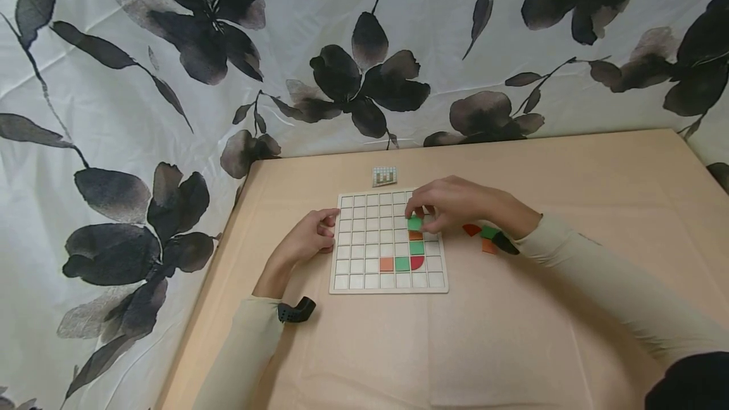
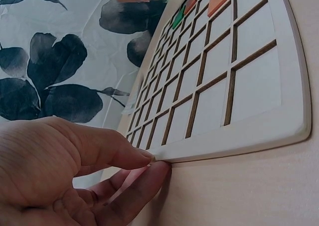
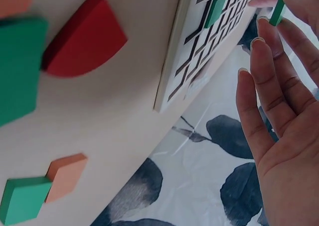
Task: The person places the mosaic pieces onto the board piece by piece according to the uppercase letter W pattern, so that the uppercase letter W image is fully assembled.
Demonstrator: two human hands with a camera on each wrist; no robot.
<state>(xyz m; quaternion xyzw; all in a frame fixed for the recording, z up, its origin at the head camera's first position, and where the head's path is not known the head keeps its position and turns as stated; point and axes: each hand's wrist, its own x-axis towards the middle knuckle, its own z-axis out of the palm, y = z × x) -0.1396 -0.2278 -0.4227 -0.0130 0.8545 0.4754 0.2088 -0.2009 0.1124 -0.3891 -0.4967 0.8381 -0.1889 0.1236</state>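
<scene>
A white wooden grid board [image 1: 364, 286] lies on the table. My left hand [image 1: 312, 233] is at its left edge, thumb and index finger pinching the rim in the left wrist view. Over the board's right part, my right hand [image 1: 455, 202] pinches a small green tile [image 3: 277, 11] between thumb and finger, the other fingers extended. On the board sit an orange tile [image 1: 386, 264], a green tile [image 1: 402, 264] and a red rounded tile [image 1: 417, 262] in a row. Above the red one are another green tile [image 1: 417, 248] and an orange tile [image 1: 416, 235], partly hidden.
Right of the board, under my right wrist, lie loose pieces: a red quarter-round tile [image 3: 87, 39], green tiles [image 3: 25, 198] and orange tiles [image 3: 67, 175]. A small patterned card [image 1: 384, 176] lies behind the board. Floral cloth [image 1: 319, 5] hangs beyond the table's [image 1: 364, 359] back and left edges.
</scene>
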